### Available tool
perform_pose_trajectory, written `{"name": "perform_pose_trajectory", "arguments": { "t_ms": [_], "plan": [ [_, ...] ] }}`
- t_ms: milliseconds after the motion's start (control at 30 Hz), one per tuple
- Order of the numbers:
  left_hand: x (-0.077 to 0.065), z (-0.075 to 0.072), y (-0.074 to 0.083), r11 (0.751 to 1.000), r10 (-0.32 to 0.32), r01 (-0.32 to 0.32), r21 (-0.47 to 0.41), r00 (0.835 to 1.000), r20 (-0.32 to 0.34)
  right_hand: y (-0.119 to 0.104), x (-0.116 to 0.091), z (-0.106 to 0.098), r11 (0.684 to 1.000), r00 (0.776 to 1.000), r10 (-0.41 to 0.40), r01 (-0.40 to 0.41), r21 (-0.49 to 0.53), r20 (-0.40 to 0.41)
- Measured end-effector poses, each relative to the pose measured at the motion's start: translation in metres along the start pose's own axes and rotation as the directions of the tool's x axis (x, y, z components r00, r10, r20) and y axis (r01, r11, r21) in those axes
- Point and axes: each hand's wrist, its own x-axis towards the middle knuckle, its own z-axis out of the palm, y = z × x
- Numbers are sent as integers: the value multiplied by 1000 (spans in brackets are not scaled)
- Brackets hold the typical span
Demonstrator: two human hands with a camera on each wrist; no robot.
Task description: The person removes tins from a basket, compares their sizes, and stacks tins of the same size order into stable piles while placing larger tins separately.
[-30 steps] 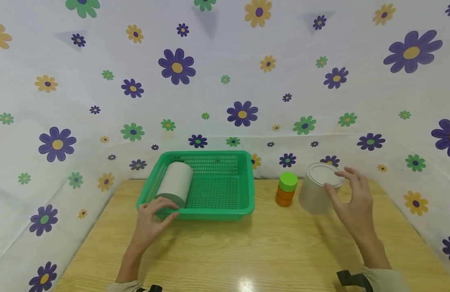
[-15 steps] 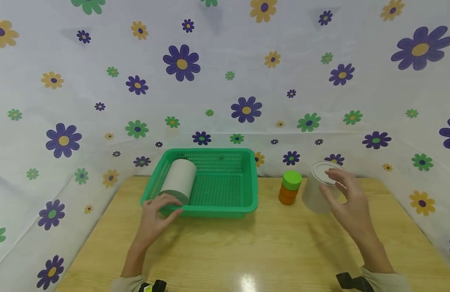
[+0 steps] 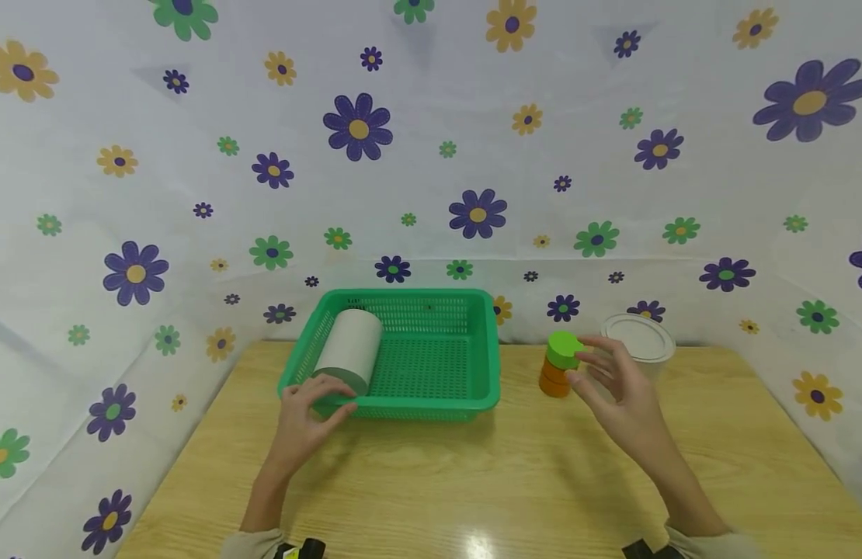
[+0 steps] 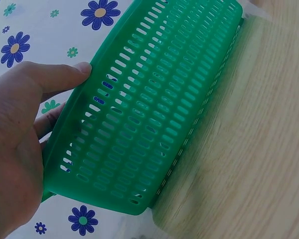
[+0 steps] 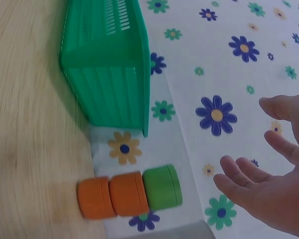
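Observation:
A green plastic basket (image 3: 476, 404) stands on the table with a white cylindrical can (image 3: 350, 345) lying on its side within it. My left hand (image 3: 301, 419) grips the basket's front left rim; in the left wrist view, the thumb (image 4: 82, 68) meets the rim and other fingers pass behind it. My right hand (image 3: 627, 396) is raised beside a small orange jar (image 3: 555, 378) with a green lid (image 3: 564, 349). Its fingers are spread and loosely bent. The right wrist view shows a gap between the fingers (image 5: 234, 172) and the jar, with nothing held.
A white lidded can (image 3: 641, 338) stands upright right of the jar, partly hidden by my right hand. The wooden table (image 3: 431, 481) backs onto a white flowered cloth (image 3: 403, 178), which also hangs at both sides.
My right hand has moved left from the upright white can to the orange jar. The left hand stays at the basket rim. The head view has shifted slightly.

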Motion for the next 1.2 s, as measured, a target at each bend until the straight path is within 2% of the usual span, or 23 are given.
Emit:
{"name": "perform_pose_trajectory", "arguments": {
  "t_ms": [233, 500, 700, 1000, 1200],
  "plan": [
    [-1, 1, 1, 1000, 0, 0, 3, 1000, 0, -8, 11, 25, 995, 995, 28, -37, 94, 94],
    [1, 1, 2, 1000, 5, -5, 1, 1000, 3, -16, 24, 56, 972, 972, 94, -137, 191, 215],
    [0, 0, 3, 1000, 10, -10, 10, 1000, -4, -24, 37, 80, 956, 960, 108, -171, 239, 257],
    [-1, 0, 1, 1000, 1, -1, 14, 1000, -2, -35, 58, 111, 944, 940, 127, -213, 253, 315],
    [-1, 0, 2, 1000, 2, -2, 12, 1000, -2, -43, 75, 138, 947, 923, 142, -232, 223, 357]
  ]
}}
